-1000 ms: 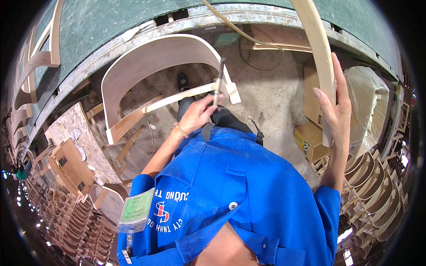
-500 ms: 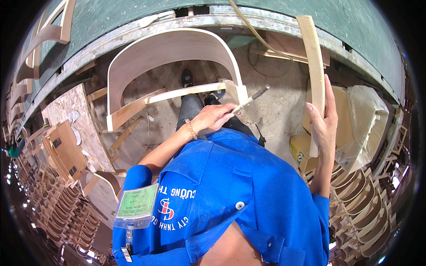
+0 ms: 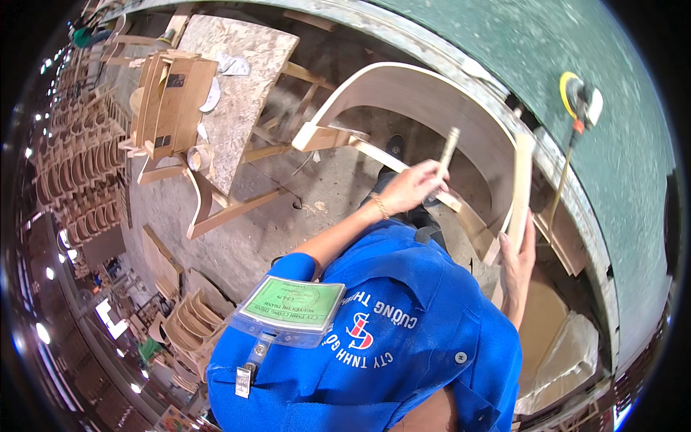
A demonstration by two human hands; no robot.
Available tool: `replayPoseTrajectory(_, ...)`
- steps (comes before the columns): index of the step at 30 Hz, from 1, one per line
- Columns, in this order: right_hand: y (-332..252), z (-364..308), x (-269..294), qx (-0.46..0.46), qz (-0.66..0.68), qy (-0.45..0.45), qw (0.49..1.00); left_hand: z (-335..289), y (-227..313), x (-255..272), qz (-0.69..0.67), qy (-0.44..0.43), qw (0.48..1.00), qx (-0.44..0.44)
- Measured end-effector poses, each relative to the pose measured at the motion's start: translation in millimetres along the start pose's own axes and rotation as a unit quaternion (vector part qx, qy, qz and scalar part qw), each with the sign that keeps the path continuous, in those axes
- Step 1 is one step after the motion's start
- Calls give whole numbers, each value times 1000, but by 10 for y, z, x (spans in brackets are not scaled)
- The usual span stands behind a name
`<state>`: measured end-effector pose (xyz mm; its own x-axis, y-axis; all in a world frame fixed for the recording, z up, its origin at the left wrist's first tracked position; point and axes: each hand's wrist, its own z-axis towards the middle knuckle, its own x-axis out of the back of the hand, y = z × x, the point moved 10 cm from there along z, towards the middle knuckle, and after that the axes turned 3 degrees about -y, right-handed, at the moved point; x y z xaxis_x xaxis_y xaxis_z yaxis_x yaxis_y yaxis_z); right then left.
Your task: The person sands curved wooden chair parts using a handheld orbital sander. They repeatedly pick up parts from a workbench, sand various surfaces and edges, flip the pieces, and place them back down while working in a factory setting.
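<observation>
My left hand (image 3: 414,191) is closed around a slim, pale stick (image 3: 448,150) that points up from the fingers and is slightly blurred. In my right hand (image 3: 518,263) is a long, gently curved strip of pale wood (image 3: 523,173), held upright with the thumb on one side and fingers on the other. A bent wooden chair frame (image 3: 389,81), U-shaped with a straight crossbar (image 3: 378,156), stands between me and the bench. My left hand is over the crossbar. The strip overlaps the frame's right end; whether they touch I cannot tell.
A green-topped bench (image 3: 504,43) runs along the far and right side, with a yellow-rimmed disc sander (image 3: 574,97) and its hose on it. At left a worn board (image 3: 252,79) holds a wooden box-like piece (image 3: 183,104). Stacked curved parts (image 3: 191,327) and a plastic-wrapped pile (image 3: 565,367) stand nearby.
The view has turned toward the left, bringing the sander into sight. My right hand and the wooden strip are now close to the frame's right end. The stick now points more upward.
</observation>
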<state>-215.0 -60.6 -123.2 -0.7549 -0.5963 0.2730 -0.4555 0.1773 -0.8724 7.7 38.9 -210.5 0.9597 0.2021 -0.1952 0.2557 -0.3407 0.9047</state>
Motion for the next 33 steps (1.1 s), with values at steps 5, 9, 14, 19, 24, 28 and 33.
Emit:
replayPoseTrajectory(5,-137,676,-640,-45,-16,-52,998,-570,612,1796,52,244,968,-30)
replayPoseTrajectory(9,-408,1285,-840,7,-29,-44,999,-1435,588,3460,250,420,868,89)
replayPoseTrajectory(14,-744,1853,-976,12,-38,-25,999,-1614,230,4171,168,366,898,178)
replayPoseTrajectory(19,-1039,1809,-1184,19,13,-26,999,-787,477,3193,-19,181,979,96)
replayPoseTrajectory(24,-1268,1554,-1388,2,-13,-32,999,-424,309,2795,-30,60,994,84)
replayPoseTrajectory(28,-1328,1401,-1341,6,-39,-21,999,-311,290,2783,-5,-10,996,85)
replayPoseTrajectory(33,-1310,1297,-1303,12,-17,-9,1000,-275,360,2700,2,-66,996,66)
